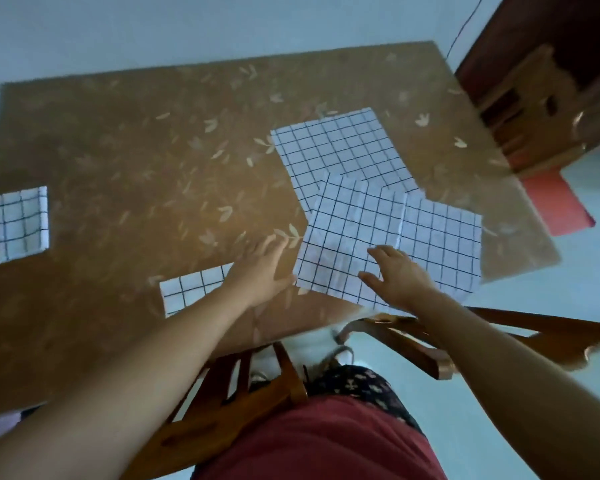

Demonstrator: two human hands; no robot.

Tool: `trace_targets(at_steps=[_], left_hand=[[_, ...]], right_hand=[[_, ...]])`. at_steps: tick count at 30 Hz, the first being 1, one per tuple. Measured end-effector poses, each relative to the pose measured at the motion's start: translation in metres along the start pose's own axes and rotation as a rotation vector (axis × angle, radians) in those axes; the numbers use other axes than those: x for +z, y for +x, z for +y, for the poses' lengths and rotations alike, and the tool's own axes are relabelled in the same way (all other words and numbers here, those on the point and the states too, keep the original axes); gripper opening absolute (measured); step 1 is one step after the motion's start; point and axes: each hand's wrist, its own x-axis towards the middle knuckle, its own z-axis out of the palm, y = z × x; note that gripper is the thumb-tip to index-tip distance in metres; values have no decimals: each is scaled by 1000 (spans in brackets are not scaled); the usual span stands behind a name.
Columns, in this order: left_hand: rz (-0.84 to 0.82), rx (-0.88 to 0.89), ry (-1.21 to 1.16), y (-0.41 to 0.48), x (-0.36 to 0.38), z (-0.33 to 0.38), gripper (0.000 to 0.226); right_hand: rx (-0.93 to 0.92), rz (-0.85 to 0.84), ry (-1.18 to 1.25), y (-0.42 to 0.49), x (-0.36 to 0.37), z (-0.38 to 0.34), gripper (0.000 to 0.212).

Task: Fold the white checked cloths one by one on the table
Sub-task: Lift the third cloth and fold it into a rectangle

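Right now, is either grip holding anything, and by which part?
Nothing is held. Right grip spreads open over the nearer unfolded checked cloth; left grip open beside its edge.

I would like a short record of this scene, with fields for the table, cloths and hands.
table: brown, leaf pattern
far-left cloth: folded small
middle cloth: folded, partly hidden by the left arm
far cloth: spread flat
near cloth: spread, overlapping the far cloth
left hand: open, beside the near cloth's left edge
right hand: open, over the near cloth; contact unclear
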Motion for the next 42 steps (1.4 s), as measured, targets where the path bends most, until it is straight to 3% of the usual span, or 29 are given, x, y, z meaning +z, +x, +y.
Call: trace_targets(at_steps=[10,20,32,42], left_hand=[[-86,25,65,41,28,102,84],[-137,-157,-6,100,83,217,88],[-163,-309,73,125,124,220,101],[-150,-447,99,145,164,236,123]], right_hand=[[57,-23,75,-10,-5,120,70],[-40,-181,-62,43,-17,258,77],[-280,-194,-202,123,4,249,103],[-574,-207,-310,197,17,223,97]])
